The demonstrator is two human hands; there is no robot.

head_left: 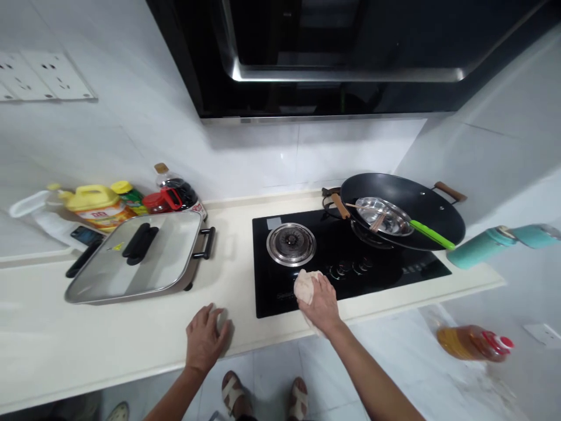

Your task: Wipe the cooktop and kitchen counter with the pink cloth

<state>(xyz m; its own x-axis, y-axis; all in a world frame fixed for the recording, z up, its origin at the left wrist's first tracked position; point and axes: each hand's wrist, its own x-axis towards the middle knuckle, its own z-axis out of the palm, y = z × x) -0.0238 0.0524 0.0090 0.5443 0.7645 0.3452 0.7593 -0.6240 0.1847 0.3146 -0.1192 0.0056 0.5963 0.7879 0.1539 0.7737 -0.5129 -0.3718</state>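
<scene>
Reaching hands, right (322, 304) clutching cloth (303, 286), left (204, 339) loosely curled

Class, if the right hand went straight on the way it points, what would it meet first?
Beyond the cloth it holds, the right hand would probably meet the uncovered burner on the stove first, though depth is hard to judge here.

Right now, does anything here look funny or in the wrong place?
A little. A shiny metal bowl sits inside the black wok, looking piled up rather than put away. Also, the red-capped amber bottle is down below the counter, apart from the other bottles. I see no spill.
</scene>
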